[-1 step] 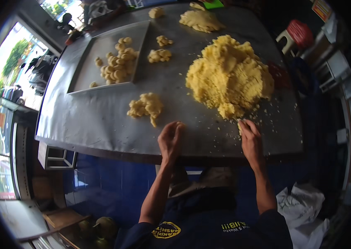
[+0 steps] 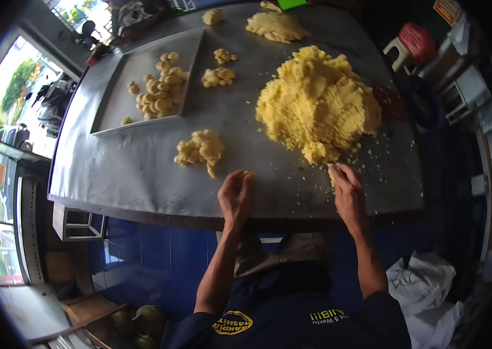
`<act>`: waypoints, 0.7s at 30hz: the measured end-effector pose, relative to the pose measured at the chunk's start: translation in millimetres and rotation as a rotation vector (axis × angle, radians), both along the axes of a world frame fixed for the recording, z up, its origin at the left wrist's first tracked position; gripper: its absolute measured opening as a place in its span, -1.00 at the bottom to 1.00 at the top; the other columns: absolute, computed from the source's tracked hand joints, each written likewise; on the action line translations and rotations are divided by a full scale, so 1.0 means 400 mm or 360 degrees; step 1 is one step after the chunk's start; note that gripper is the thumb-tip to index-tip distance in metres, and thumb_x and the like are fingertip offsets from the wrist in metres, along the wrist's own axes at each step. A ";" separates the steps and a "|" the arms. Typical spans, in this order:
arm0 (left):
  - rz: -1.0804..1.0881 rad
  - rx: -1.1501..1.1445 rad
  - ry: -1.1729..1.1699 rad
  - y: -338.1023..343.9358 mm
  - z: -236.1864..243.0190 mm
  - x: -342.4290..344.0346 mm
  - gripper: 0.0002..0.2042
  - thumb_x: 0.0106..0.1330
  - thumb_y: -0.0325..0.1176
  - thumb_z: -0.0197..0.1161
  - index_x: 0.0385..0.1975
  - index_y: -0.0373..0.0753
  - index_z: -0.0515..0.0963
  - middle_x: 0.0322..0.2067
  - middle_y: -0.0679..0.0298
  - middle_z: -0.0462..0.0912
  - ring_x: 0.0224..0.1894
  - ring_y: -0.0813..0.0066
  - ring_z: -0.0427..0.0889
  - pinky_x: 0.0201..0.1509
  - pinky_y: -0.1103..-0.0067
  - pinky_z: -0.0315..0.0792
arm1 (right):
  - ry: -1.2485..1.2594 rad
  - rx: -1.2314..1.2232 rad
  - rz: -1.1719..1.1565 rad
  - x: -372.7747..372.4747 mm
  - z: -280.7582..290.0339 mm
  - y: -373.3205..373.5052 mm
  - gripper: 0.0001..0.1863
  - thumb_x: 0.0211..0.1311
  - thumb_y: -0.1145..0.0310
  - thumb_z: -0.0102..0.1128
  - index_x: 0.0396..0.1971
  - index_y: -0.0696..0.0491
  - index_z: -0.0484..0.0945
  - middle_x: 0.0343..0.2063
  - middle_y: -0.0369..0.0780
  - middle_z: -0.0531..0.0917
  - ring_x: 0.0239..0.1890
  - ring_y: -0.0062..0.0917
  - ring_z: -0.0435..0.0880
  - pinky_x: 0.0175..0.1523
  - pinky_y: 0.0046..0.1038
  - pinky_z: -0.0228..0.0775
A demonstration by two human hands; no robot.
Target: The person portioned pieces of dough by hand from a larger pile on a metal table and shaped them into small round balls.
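Observation:
Above the table's near edge, my left hand (image 2: 234, 199) is closed, with a small piece of dough (image 2: 249, 173) just showing at its fingertips and the rest hidden. My right hand (image 2: 350, 195) pinches a bit of yellow crumbly filling (image 2: 332, 176) between thumb and fingers. Just beyond it rises a large heap of the same yellow filling (image 2: 318, 107), with crumbs scattered around its near side. A lumpy cluster of pale dough pieces (image 2: 202, 148) lies beyond and left of my left hand.
A shallow metal tray (image 2: 103, 119) holds several dough balls (image 2: 161, 96) on the left of the metal-topped table (image 2: 135, 180). Two small dough clusters (image 2: 218, 77) (image 2: 224, 56) sit right of it. Farther back are a dough lump (image 2: 212, 17) and a larger dough mass (image 2: 276, 27).
The whole view has shifted slightly, so the table and the things on it appear a little farther left. Both hands keep nearly the same pose.

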State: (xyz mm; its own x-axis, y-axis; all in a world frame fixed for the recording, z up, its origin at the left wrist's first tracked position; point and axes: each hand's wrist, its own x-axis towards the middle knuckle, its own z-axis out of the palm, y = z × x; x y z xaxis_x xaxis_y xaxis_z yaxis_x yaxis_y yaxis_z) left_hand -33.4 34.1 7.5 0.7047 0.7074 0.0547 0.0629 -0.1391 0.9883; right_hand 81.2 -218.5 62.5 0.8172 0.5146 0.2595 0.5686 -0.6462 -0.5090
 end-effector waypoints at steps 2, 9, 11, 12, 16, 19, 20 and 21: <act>-0.0012 0.0009 0.0038 -0.003 0.030 0.000 -0.77 0.37 -0.32 0.30 -0.14 -0.36 0.62 -0.27 0.22 0.73 -0.20 0.57 0.66 -0.05 0.60 0.50 | -0.0070 0.0102 0.0068 0.001 0.000 0.017 -0.64 0.20 0.69 0.06 0.01 0.21 0.58 0.03 -0.09 0.56 0.00 -0.16 0.57 0.09 -0.27 0.47; -0.0012 0.0011 0.0122 0.005 0.063 0.006 -0.74 0.41 -0.28 0.28 -0.12 -0.38 0.62 -0.27 0.26 0.71 -0.21 0.60 0.62 -0.03 0.64 0.48 | -0.0195 -0.0106 0.0531 0.014 0.008 0.123 -0.71 0.13 0.62 0.15 -0.11 0.18 0.62 -0.09 -0.26 0.62 -0.10 -0.37 0.58 0.01 -0.42 0.54; -0.0012 -0.0022 0.0076 0.009 0.055 0.013 -0.73 0.41 -0.28 0.27 -0.11 -0.39 0.62 -0.27 0.26 0.71 -0.21 0.59 0.62 -0.03 0.63 0.48 | -0.0232 -0.0193 0.0639 0.017 -0.001 0.155 -0.73 0.13 0.60 0.16 -0.13 0.19 0.62 -0.12 -0.27 0.62 -0.10 -0.38 0.58 -0.01 -0.43 0.56; -0.0004 -0.0036 0.0048 0.007 0.055 0.016 -0.73 0.41 -0.28 0.27 -0.11 -0.39 0.62 -0.27 0.24 0.72 -0.21 0.57 0.64 -0.04 0.62 0.49 | -0.0255 -0.0236 0.0693 0.022 -0.005 0.169 -0.74 0.13 0.59 0.16 -0.14 0.19 0.62 -0.13 -0.27 0.62 -0.10 -0.38 0.58 -0.03 -0.44 0.57; 0.0018 -0.0077 -0.0042 -0.009 0.064 0.011 -0.73 0.42 -0.30 0.24 -0.11 -0.42 0.61 -0.29 0.18 0.74 -0.21 0.52 0.67 -0.05 0.60 0.51 | -0.0314 -0.0077 0.0786 0.029 -0.018 0.208 -0.67 0.11 0.57 0.17 -0.07 0.18 0.60 -0.04 -0.25 0.62 -0.05 -0.40 0.58 0.00 -0.47 0.57; 0.0022 -0.0184 -0.0116 0.003 0.032 0.004 -0.75 0.43 -0.33 0.23 -0.12 -0.43 0.61 -0.30 0.19 0.73 -0.23 0.55 0.66 -0.08 0.61 0.51 | -0.0283 -0.0117 0.0762 -0.018 -0.025 0.176 -0.59 0.12 0.60 0.13 0.03 0.18 0.56 0.03 -0.20 0.57 0.01 -0.35 0.57 0.05 -0.41 0.55; 0.0011 -0.0293 -0.0088 -0.001 0.013 0.009 -0.75 0.43 -0.32 0.23 -0.13 -0.43 0.61 -0.31 0.20 0.73 -0.24 0.56 0.65 -0.09 0.61 0.51 | -0.0223 -0.0133 0.0707 -0.028 -0.031 0.160 -0.56 0.12 0.63 0.11 0.06 0.18 0.54 0.05 -0.18 0.56 0.03 -0.31 0.56 0.06 -0.38 0.54; 0.0001 -0.0393 -0.0075 -0.006 0.010 0.016 -0.75 0.43 -0.32 0.23 -0.14 -0.43 0.62 -0.32 0.21 0.73 -0.24 0.58 0.65 -0.10 0.61 0.51 | -0.0176 -0.0141 0.0657 -0.034 -0.031 0.145 -0.53 0.11 0.66 0.09 0.09 0.18 0.52 0.06 -0.16 0.54 0.04 -0.27 0.54 0.08 -0.34 0.53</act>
